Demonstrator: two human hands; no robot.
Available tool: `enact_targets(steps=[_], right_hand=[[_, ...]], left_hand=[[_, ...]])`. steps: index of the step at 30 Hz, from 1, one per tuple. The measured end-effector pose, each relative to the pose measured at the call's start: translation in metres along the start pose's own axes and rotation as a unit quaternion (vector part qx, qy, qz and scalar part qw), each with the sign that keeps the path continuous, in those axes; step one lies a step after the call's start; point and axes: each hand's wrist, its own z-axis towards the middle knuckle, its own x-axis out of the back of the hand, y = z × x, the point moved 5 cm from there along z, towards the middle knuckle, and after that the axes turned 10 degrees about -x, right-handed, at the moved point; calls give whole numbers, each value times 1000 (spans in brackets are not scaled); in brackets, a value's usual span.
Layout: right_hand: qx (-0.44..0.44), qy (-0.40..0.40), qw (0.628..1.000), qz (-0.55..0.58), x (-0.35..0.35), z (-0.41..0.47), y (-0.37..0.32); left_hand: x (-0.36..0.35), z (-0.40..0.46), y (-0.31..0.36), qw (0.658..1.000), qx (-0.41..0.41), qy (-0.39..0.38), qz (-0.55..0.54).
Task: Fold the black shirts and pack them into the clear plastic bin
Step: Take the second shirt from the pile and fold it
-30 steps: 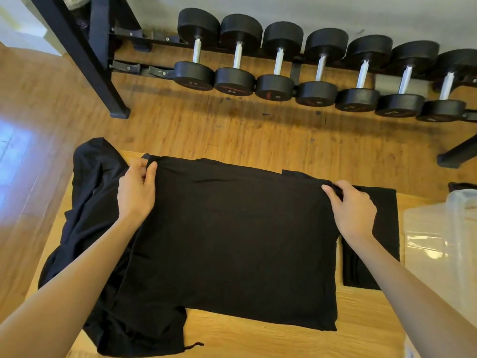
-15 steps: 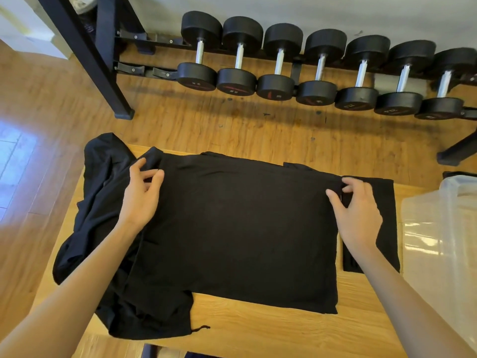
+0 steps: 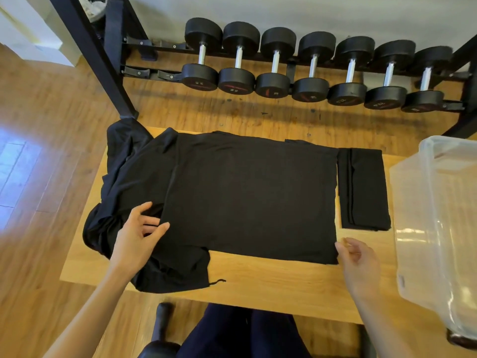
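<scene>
A black shirt [image 3: 247,197] lies spread flat across the middle of the wooden table [image 3: 284,285], its body forming a broad dark rectangle whose near edge runs parallel to the table's near side. The left hand [image 3: 136,244] is at the shirt's near-left corner, fingers loosely spread and lying on the cloth, thumb out toward the right along the shirt's left edge; whether any fold of fabric is caught between the fingers cannot be told, since black cloth hides the fingertips' contact. Under and beyond that hand, to the left, a pile of unfolded black shirts [image 3: 121,182] is heaped and spills over the table's left side. The right hand [image 3: 358,262] is at the shirt's near-right corner, just beside the hem, with its fingers relaxed and slightly curled, the fingertips at the very edge of the fabric; it is not clear that they pinch it. So the spread shirt lies between the two hands, stretching away from them toward the far side of the table. To the right of the shirt, apart from it by a narrow strip of bare wood, a folded black shirt [image 3: 364,189] lies as a narrow upright rectangle. Farther right, at the table's right end, stands the clear plastic bin [image 3: 438,228]. On the far side, a rack of black dumbbells [image 3: 312,71] stands on the wooden floor [image 3: 51,125].
</scene>
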Motion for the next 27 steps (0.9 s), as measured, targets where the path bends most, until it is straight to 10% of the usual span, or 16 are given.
enact_targets(steps=[7,17,27], right_hand=[[-32,-41,998,-40,-9,-21,-1],[-83,-104,954,268,12,-44,-24],[-54,-104,988,102,22,-44,4]], left_hand=[[0,-22,-12,997,-32,0,77],[5,-27,-15,998,-49,-12,-28],[0,-56,-17,999,-39,-16,-2]])
